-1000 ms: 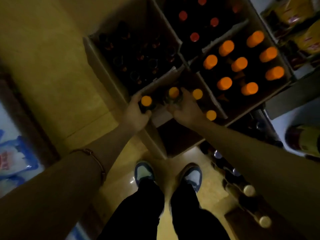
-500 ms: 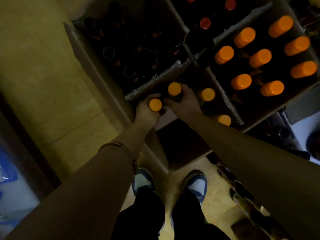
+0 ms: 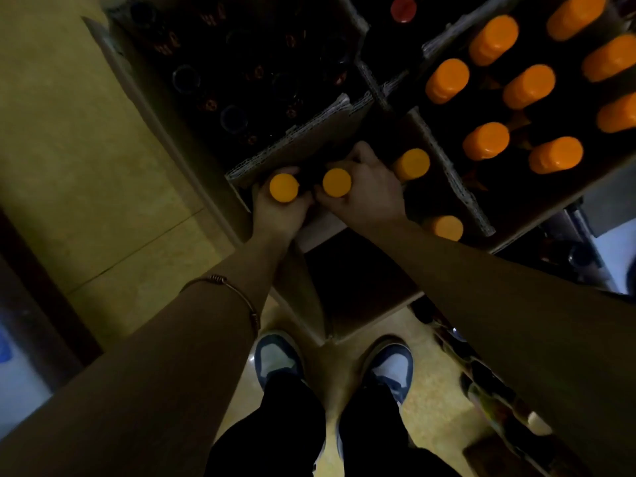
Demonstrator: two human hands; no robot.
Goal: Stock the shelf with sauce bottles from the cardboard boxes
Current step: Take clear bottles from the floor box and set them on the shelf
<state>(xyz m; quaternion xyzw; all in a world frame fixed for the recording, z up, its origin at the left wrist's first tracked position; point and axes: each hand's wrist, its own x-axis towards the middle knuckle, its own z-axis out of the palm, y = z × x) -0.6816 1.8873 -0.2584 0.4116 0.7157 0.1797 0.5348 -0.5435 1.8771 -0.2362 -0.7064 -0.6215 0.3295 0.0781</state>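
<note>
My left hand point(image 3: 275, 211) grips a dark sauce bottle with an orange cap point(image 3: 283, 187). Right beside it, my right hand point(image 3: 370, 194) grips a second orange-capped bottle point(image 3: 336, 182). Both bottles are upright over the near cardboard box point(image 3: 344, 129), which holds two more orange-capped bottles point(image 3: 411, 164). A fuller box point(image 3: 457, 187) to the right carries several orange-capped bottles point(image 3: 486, 141). The bottle bodies are dark and mostly hidden.
A box of dark-capped bottles point(image 3: 220, 80) stands at the upper left, and a red cap point(image 3: 403, 8) shows at the top. My shoes point(image 3: 278, 359) stand on yellowish floor. Bottles line a low shelf point(image 3: 495, 404) at the lower right. Blue packets point(image 3: 5, 346) lie far left.
Both hands have come closer to the camera with their bottles, and the two caps now sit side by side. The view has dipped toward the boxes.
</note>
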